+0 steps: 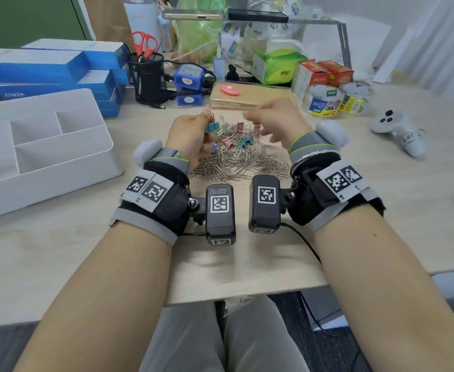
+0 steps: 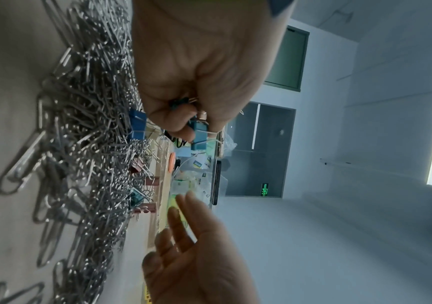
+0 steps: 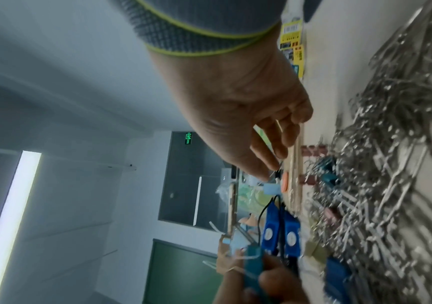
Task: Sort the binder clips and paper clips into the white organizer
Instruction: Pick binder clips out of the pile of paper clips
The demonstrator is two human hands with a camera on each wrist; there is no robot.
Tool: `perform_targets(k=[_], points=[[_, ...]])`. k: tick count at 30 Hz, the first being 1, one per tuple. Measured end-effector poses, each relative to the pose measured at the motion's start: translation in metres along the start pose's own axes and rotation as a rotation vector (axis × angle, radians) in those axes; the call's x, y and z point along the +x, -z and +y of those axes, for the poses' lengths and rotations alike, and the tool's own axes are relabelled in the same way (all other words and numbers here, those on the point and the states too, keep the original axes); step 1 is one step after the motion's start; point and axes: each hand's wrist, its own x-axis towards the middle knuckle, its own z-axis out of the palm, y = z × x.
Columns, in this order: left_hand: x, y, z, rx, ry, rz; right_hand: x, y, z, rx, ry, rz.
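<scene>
On the far left sits the white organizer (image 1: 46,146), open at the top with several sections, and every section looks bare inside. It is well apart from the pile, so each clip has a way to travel.

Next comes the left hand (image 1: 191,135). Its fingers are curled tight around a teal binder clip (image 1: 210,127), lifted just above the pile. The left wrist view shows another dark clip tucked deeper in the same fist, so it may be holding more than one.

In the middle lies the pile of paper clips (image 1: 236,162), silver and tangled, spread on the surface (image 1: 234,264). Pink, teal and blue binder clips (image 1: 244,142) are mixed into the far side of it.

The right hand (image 1: 274,122) hovers over the right part of the pile. Its fingers are loose and spread, and it holds nothing. It looks blurry in the head view.

What could go wrong? The paper clips hook onto each other and onto the wire handles of the binder clips. A stray one could ride along with the teal clip and land in the wrong section. A full fist could also let a clip slip out on the way to the organizer. And a quick grab by the right hand could push clips toward the near edge of the surface.
</scene>
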Motion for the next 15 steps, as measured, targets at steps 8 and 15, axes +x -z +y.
perform_targets(k=[8,15], points=[[-0.003,-0.001,0.0,-0.036,-0.021,-0.011,0.002,-0.006,0.014,-0.201,-0.114,-0.096],[-0.006,-0.001,0.003,-0.116,-0.008,-0.027,-0.001,0.004,0.017,0.119,0.02,-0.04]])
